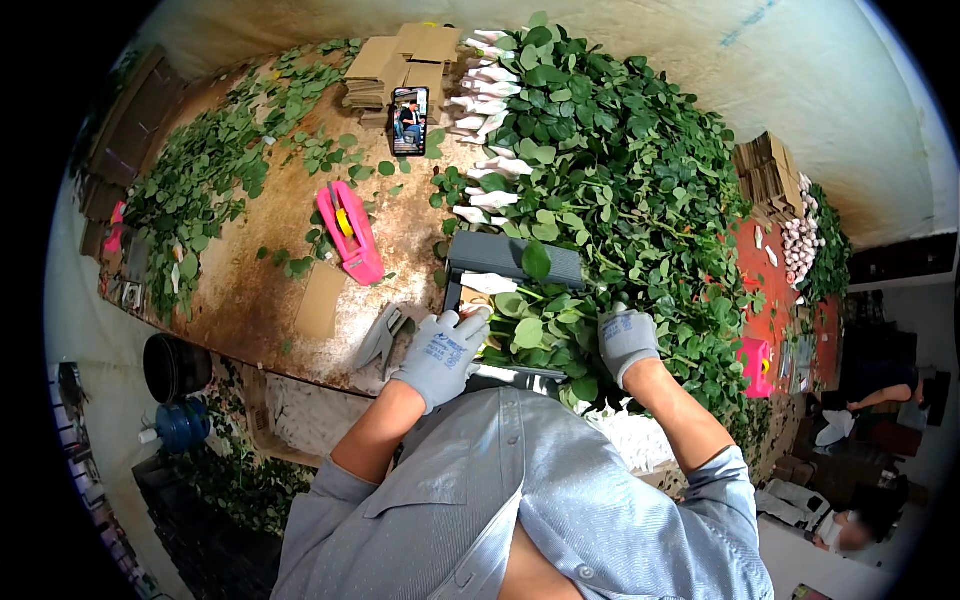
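My left hand (440,352), in a grey glove, is at the near left end of a dark grey trough (515,256), its fingertips curled against a pale rose head (474,311). Leafy green rose stems (540,328) lie across the trough, and a white-sleeved bud (489,283) rests just beyond my fingers. On the right, my gloved right hand (628,342) closes around the leafy stems; leaves partly hide its fingers. A grey metal stapler-like tool (380,338) lies beside my left hand. Farther off sits a pink tape dispenser (349,232) with a yellow roll.
A big heap of leafy roses (620,150) with white-sleeved heads covers the table's middle and right. Cardboard pieces (425,48) are stacked at the back behind a phone (410,122). Loose leaves (215,180) litter the left. A blue water bottle (182,425) is below the left edge.
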Tool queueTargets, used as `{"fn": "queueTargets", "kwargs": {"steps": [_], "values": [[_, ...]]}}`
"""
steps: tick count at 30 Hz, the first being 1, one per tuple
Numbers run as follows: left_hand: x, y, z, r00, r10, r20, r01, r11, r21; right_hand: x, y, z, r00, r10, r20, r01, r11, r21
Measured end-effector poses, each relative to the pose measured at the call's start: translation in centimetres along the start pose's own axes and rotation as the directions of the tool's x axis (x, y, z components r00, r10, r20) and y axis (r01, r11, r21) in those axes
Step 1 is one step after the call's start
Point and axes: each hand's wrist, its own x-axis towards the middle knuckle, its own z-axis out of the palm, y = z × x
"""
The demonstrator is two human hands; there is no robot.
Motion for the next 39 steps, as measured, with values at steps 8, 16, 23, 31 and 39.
{"fn": "queueTargets", "kwargs": {"steps": [8, 16, 23, 31, 39], "values": [[-0.1, -0.1, 0.3, 1.000, -0.011, 0.013, 0.011, 1.000, -0.006, 0.0, 0.6, 2.0, 0.995, 0.084, -0.056, -0.082, 0.996, 0.040], [-0.2, 0.0, 0.4, 1.000, -0.018, 0.002, 0.018, 0.999, -0.042, -3.4, 1.9, -5.9, 0.963, 0.077, -0.258, -0.034, 0.985, 0.169], [0.0, -0.1, 0.2, 1.000, -0.001, -0.010, 0.001, 1.000, -0.007, 0.8, -3.8, -7.8, 0.821, -0.144, -0.553, 0.368, 0.874, 0.319], [-0.1, -0.1, 0.4, 1.000, -0.018, -0.004, 0.018, 0.999, -0.036, 6.0, -8.8, -6.8, 0.914, -0.178, -0.366, 0.274, 0.933, 0.231], [-0.3, -0.2, 0.8, 0.999, -0.015, -0.034, 0.013, 0.998, -0.060, 3.9, -8.4, -8.9, 0.882, -0.164, -0.442, 0.287, 0.931, 0.226]]}}
